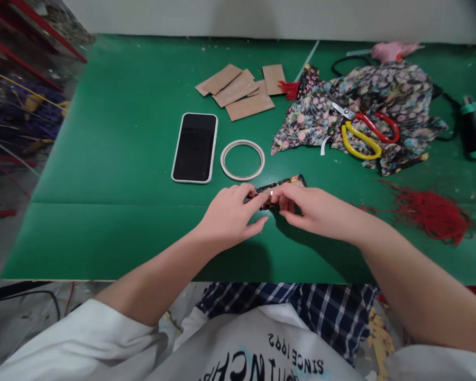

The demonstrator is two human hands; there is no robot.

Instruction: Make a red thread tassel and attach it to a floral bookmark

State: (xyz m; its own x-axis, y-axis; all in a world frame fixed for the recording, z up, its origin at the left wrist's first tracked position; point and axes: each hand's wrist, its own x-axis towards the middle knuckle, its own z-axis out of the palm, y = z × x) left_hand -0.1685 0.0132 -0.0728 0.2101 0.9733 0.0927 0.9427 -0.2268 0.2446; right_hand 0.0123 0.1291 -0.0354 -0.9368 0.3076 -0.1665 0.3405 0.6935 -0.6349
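Note:
My left hand (230, 214) and my right hand (315, 211) meet near the front middle of the green table (115, 174). Both pinch a small flat piece covered in dark floral fabric (287, 183), which lies on the table and sticks out behind my fingertips. My fingers are curled together on its near edge, and they hide most of the piece. A ring of white tape (242, 160) lies just behind my hands, with a black phone (195, 147) in a white case to its left.
Several brown card rectangles (240, 91) lie at the back. A heap of floral cloth (376, 100) carries scissors with red and yellow handles (363, 132). Red tassel threads (428, 211) lie at right, a glue gun (474, 129) far right, red shelving (19, 79) left.

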